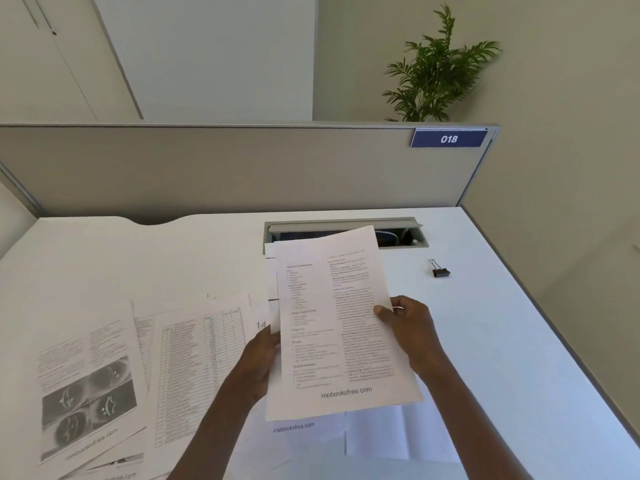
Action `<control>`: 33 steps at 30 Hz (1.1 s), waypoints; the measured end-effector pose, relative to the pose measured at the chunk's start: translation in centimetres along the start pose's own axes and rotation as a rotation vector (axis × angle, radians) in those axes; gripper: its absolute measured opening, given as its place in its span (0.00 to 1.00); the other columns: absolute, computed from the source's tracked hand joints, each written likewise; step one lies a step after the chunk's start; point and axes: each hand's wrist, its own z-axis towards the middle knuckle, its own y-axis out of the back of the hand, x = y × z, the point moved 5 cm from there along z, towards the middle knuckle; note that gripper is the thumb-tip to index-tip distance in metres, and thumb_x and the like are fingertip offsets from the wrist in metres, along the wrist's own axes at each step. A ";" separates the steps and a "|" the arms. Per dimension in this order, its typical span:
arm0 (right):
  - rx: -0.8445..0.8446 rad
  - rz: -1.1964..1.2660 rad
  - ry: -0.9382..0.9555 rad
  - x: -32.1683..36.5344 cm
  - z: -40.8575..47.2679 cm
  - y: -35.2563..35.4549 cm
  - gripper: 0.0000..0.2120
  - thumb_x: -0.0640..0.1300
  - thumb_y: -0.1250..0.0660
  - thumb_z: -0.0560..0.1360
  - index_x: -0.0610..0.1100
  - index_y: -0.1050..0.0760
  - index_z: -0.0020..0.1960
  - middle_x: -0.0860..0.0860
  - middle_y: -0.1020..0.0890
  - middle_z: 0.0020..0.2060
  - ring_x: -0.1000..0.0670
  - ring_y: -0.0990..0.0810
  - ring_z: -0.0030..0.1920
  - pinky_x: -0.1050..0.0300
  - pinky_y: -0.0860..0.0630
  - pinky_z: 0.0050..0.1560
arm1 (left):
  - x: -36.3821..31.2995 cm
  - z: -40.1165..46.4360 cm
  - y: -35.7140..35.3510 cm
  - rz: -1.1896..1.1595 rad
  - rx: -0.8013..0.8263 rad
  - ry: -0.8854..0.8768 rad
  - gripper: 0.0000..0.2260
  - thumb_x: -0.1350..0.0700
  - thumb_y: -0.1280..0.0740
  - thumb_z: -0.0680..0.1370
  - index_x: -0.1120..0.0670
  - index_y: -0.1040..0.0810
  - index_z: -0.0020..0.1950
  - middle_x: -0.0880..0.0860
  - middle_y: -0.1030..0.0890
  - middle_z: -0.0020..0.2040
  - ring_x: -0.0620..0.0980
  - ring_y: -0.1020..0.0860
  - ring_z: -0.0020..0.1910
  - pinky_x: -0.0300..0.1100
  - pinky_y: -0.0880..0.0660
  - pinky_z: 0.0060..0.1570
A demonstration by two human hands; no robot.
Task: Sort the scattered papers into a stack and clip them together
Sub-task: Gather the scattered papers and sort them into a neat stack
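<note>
Held sheets (341, 327): thin matt white paper, printed in grey text
Loose papers (145, 368): same matt paper — one with dull greyscale photos
Desk (485, 341): smooth white top, faint sheen
Binder clip (440, 270): black body, shiny wire handles — metal
Partition (242, 168): matt grey, cloth-like

An office cubicle: a white laminate desk (485, 341) is backed by a grey fabric partition panel (207, 168) bearing a blue numbered plate reading 018 (449, 138). A grey cable-access hatch (346, 225) opens near the desk's far edge, and a green potted palm (436, 71) rises behind the partition.
</note>
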 end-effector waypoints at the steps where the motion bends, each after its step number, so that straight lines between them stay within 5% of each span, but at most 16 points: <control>1: -0.017 0.006 0.011 -0.4 0.1 -0.3 0.03 0.39 0.28 0.73 0.43 0.20 0.46 0.48 0.13 0.39 0.46 0.14 0.41 0.43 0.17 0.49 | 0.2 0.2 0.4 -0.012 -0.015 0.016 0.12 0.57 0.37 0.80 0.59 0.17 0.57 0.62 0.15 0.53 0.59 0.15 0.47 0.51 0.18 0.40; 3: -0.063 -0.003 0.040 -0.8 0.0 -1.1 0.08 0.39 0.28 0.73 0.46 0.22 0.51 0.50 0.13 0.40 0.48 0.14 0.39 0.47 0.17 0.46 | 0.8 0.8 1.1 -0.055 -0.042 0.059 0.18 0.45 0.41 0.82 0.56 0.18 0.59 0.60 0.15 0.55 0.60 0.15 0.51 0.55 0.19 0.46; 5: -0.100 -0.022 0.081 -0.8 -0.3 -1.9 0.12 0.40 0.29 0.74 0.47 0.26 0.56 0.52 0.14 0.40 0.53 0.15 0.37 0.61 0.19 0.38 | 1.0 1.3 1.6 -0.070 -0.034 0.088 0.26 0.36 0.47 0.80 0.52 0.19 0.61 0.58 0.15 0.56 0.61 0.17 0.54 0.58 0.21 0.52; 8: -0.100 -0.045 0.124 -1.1 -0.2 -3.3 0.17 0.39 0.30 0.75 0.50 0.29 0.61 0.54 0.17 0.39 0.59 0.18 0.37 0.72 0.27 0.31 | 1.1 1.6 1.7 -0.019 -0.030 0.065 0.22 0.38 0.42 0.80 0.51 0.19 0.61 0.57 0.15 0.57 0.61 0.17 0.56 0.59 0.22 0.55; 12: -0.053 -0.093 0.129 -2.0 0.6 -4.8 0.22 0.40 0.29 0.74 0.50 0.29 0.66 0.50 0.15 0.45 0.53 0.17 0.42 0.66 0.25 0.38 | 1.2 2.2 2.8 0.160 -0.102 -0.051 0.10 0.58 0.32 0.78 0.56 0.19 0.59 0.59 0.15 0.55 0.57 0.15 0.50 0.52 0.19 0.47; 17: -0.083 -0.108 -0.039 -4.6 2.8 -5.2 0.21 0.47 0.28 0.74 0.45 0.27 0.65 0.50 0.16 0.44 0.48 0.18 0.49 0.51 0.22 0.56 | 1.8 2.9 4.8 0.215 -0.200 -0.057 0.08 0.60 0.32 0.79 0.54 0.18 0.57 0.56 0.13 0.51 0.58 0.15 0.49 0.56 0.20 0.48; 23: -0.229 -0.443 -0.233 -7.8 5.9 -3.2 0.32 0.54 0.29 0.73 0.32 0.32 0.64 0.35 0.27 0.62 0.36 0.30 0.65 0.45 0.33 0.67 | 1.8 3.2 7.6 0.249 -0.277 -0.075 0.09 0.59 0.32 0.79 0.54 0.18 0.58 0.56 0.13 0.51 0.61 0.16 0.51 0.63 0.22 0.54; 33: -0.253 -0.824 -0.214 -7.6 11.2 -2.1 0.47 0.63 0.21 0.59 0.36 0.36 0.64 0.40 0.31 0.63 0.39 0.32 0.65 0.45 0.24 0.55 | 1.1 3.3 9.7 0.235 -0.331 -0.088 0.09 0.59 0.33 0.79 0.53 0.19 0.58 0.56 0.13 0.50 0.61 0.16 0.50 0.61 0.20 0.52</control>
